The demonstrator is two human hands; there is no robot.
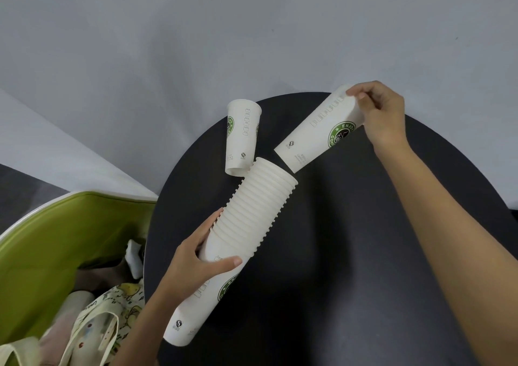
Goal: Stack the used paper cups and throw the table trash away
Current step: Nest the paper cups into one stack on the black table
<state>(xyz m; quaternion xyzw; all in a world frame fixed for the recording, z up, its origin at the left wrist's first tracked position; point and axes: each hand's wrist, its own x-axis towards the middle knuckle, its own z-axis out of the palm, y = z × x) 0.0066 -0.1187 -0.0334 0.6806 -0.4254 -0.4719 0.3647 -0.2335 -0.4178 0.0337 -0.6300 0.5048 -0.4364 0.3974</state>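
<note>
From here I see the stack of cups (pixel 252 219) slanting over the left side of the table (pixel 350 267), the left hand (pixel 193 264) gripping its near half; a lone cup (pixel 241 138) stands at the table's far-left edge, just beyond the stack's mouth. The right hand (pixel 384 113) holds another cup (pixel 316 133) above the table's far side; a cloth bag (pixel 112 312) lies left of the table.

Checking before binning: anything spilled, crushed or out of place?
Nothing stands out. The cup stack in the left hand and paper cup in the right hand look intact; the third cup stands upright; no spill on the black table.
</note>
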